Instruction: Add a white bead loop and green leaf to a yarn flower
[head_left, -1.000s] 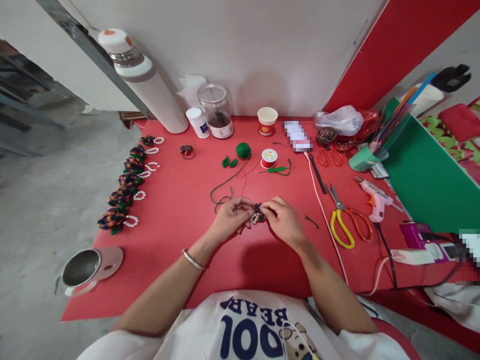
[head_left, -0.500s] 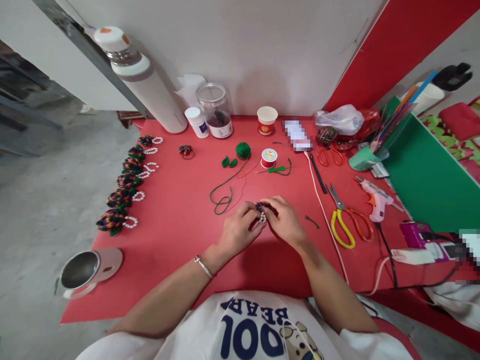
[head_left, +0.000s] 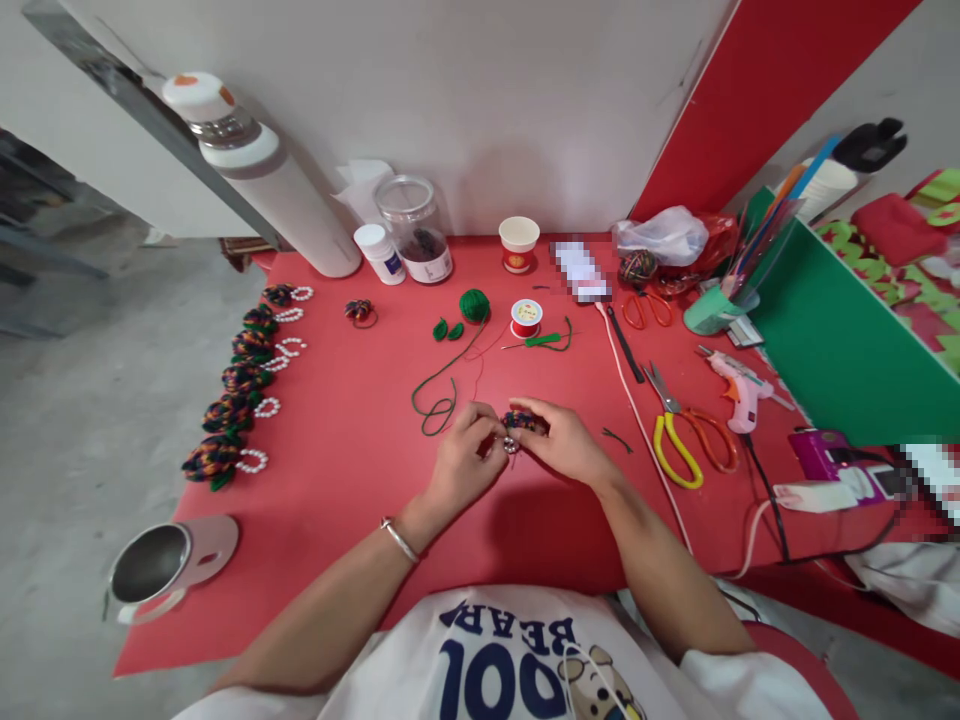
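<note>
My right hand has its fingers wrapped round a small multicoloured crocheted piece in dark blue, orange and green yarn. Just below that piece hangs a bunched white bead loop, pinched by the fingertips of my left hand. A thin thread end seems to dangle under the beads. Beyond my hands lie a green yarn ball with a loose tail, two green crocheted leaves, a red thread spool and a green-handled crochet hook.
Finished crocheted pieces with bead loops line the left edge above a mug. A tall flask, jar and paper cup stand at the back. Scissors, a glue gun and a cable occupy the right.
The crocheted piece is turned so more of it shows in my right hand, and the beads sit lower and bunched. The whole view has shifted slightly.
</note>
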